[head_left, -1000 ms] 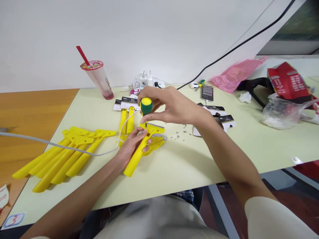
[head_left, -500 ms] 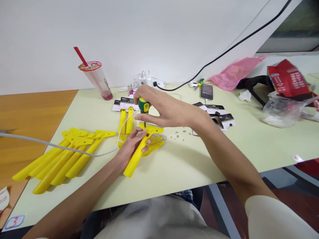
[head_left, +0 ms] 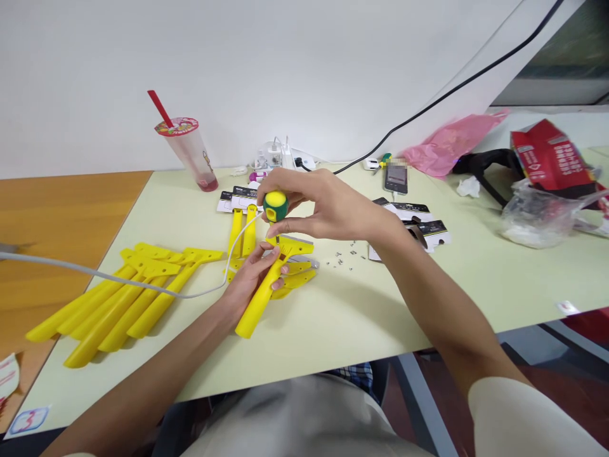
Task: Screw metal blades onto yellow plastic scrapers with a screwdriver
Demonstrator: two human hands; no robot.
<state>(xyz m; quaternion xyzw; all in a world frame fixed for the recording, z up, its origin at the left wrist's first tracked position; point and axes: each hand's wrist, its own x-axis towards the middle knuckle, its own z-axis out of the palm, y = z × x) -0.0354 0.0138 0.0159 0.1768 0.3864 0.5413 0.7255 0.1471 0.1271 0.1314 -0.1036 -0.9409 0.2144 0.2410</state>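
The screwdriver (head_left: 276,206) has turned, right hand (head_left: 328,206) partly hiding it.

Head cam, fwd/down @ hands (head_left: 254,270) (head_left: 333,206)

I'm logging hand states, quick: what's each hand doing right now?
Left hand: closed, holding the yellow plastic T-shaped tool.
Right hand: closed, holding the green-and-yellow round-handled screwdriver.
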